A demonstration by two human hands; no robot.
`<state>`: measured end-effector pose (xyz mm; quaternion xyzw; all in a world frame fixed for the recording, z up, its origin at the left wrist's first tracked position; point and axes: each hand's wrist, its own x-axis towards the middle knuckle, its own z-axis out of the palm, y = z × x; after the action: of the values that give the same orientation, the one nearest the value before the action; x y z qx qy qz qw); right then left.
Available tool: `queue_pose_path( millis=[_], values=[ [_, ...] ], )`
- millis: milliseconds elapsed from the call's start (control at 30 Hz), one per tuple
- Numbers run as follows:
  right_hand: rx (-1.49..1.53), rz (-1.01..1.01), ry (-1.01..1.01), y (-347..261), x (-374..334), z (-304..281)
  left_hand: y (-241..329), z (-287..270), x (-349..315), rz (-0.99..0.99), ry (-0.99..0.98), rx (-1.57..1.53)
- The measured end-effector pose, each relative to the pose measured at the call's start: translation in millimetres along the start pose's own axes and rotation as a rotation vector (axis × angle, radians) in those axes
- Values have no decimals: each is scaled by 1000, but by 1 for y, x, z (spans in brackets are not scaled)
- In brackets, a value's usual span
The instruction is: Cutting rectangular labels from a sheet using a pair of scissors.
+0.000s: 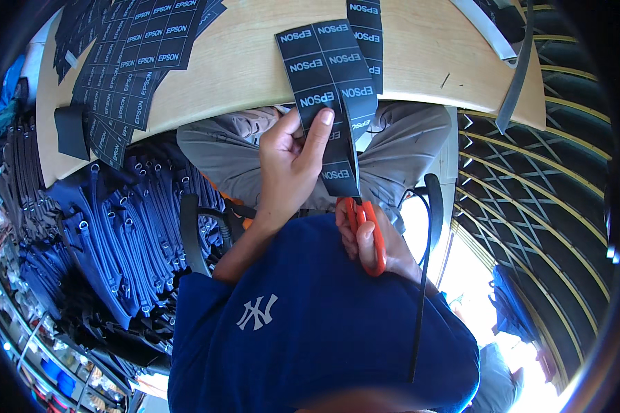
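Note:
My left hand pinches a black printed sheet near its left edge, the thumb lying on its face. White lettering and thin lines divide the sheet into rectangles. In my right hand are scissors with orange-red handles, fingers wrapped through the loops. Their blades run up along the sheet, which is slit from its lower edge between two columns; the right-hand part hangs slightly apart. The sheet is held above my lap, in front of the table edge. How far the blades are spread is hard to make out.
The curved wooden table bears a stack of similar black sheets at left and a black strip at the far middle. Many dark blue straps with metal rings hang at left. A metal lattice shutter stands at right.

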<state>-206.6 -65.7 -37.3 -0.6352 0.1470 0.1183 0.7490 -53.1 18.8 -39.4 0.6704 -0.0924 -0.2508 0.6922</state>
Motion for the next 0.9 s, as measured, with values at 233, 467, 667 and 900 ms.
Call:
queue_pose_path(
  millis=[233, 467, 667, 900],
  values=[
    [-42, 58, 5, -3, 0, 1, -4, -2, -2, 3, 12, -21],
    [43, 143, 7, -4, 0, 5, 0, 0, -3, 2, 11, -28],
    [66, 214, 49, -9, 2, 5, 0, 0, -2, -2, 17, -12],
    [19, 223, 91, -7, 1, 4, 1, -3, -1, 12, -1, -14]
  ],
)
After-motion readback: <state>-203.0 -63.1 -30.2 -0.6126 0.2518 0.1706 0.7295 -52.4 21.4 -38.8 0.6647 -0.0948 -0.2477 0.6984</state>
